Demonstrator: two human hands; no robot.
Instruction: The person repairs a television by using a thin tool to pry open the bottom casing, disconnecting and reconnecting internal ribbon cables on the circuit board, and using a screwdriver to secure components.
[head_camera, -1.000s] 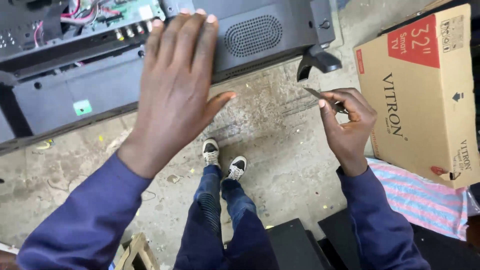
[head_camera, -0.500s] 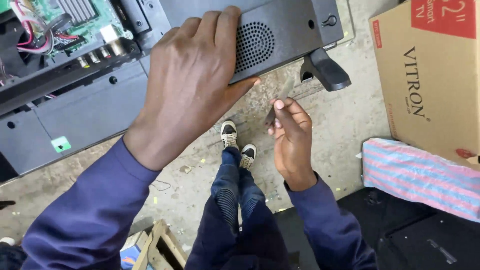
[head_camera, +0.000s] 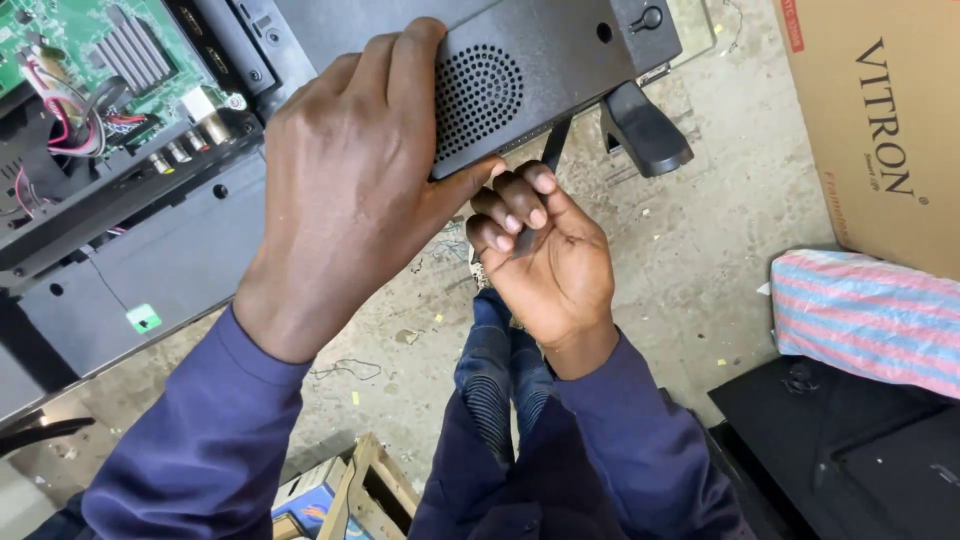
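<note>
While pressed flat on the black television back panel (head_camera: 560, 60), left hand (head_camera: 350, 190) spread wide, fingers reaching up over the panel's top face, thumb hooked under its lower edge beside the round speaker grille (head_camera: 478, 100). Forearm in a dark blue sleeve (head_camera: 200, 440), angled up from the lower left. Not clamped on anything, only laid open against the plastic.

Just below that thumb, right hand (head_camera: 550, 260) curled into a fist, knuckles toward the panel, fingers closed tight around a thin dark tool (head_camera: 545, 165). Shaft rising out of the fist and meeting the panel's lower edge, close beside the grille; tip hidden there, so kind of tool not clear. Wrist bent upward, blue cuff below it.

Panel tilted above a dusty concrete floor (head_camera: 700, 230), with a black stand foot (head_camera: 645, 130) jutting from its underside to the right of the tool. At upper left, exposed green circuit board (head_camera: 90, 50) with coloured wires. At right, cardboard box (head_camera: 880, 130) above a striped pink and blue cloth (head_camera: 870, 315).
</note>
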